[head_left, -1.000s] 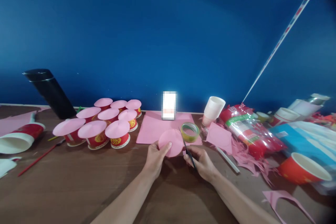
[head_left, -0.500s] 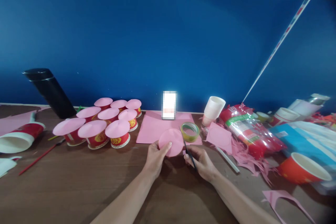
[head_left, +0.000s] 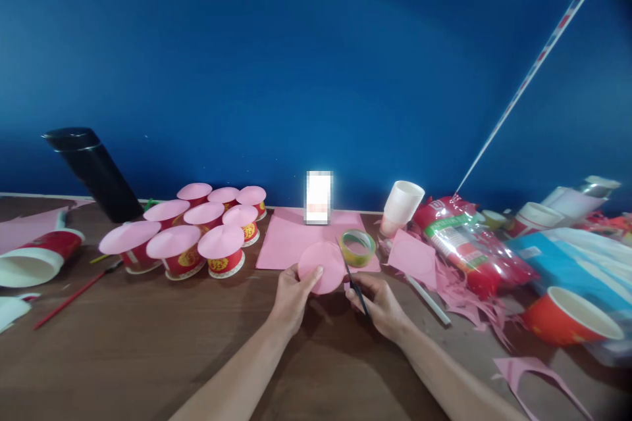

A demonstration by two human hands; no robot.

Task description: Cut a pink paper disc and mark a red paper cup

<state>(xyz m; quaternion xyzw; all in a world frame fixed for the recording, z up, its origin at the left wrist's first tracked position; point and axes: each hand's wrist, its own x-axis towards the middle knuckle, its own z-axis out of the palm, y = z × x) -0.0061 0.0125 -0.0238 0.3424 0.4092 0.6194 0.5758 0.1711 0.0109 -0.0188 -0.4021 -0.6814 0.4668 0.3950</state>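
A round pink paper disc is pinched in my left hand, thumb on top and fingers underneath. My right hand is closed around scissors, whose dark blades point up and away beside the disc's right edge. A small pink scrap shows by the blades. Just beyond lies a roll of tape on a stack of pink paper sheets. To the left stand several red paper cups, upside down, each topped with a pink paper disc.
A black flask stands at the back left, near a red brush and a lying cup. On the right are white stacked cups, pink paper scraps, a red plastic bag and an orange-red cup.
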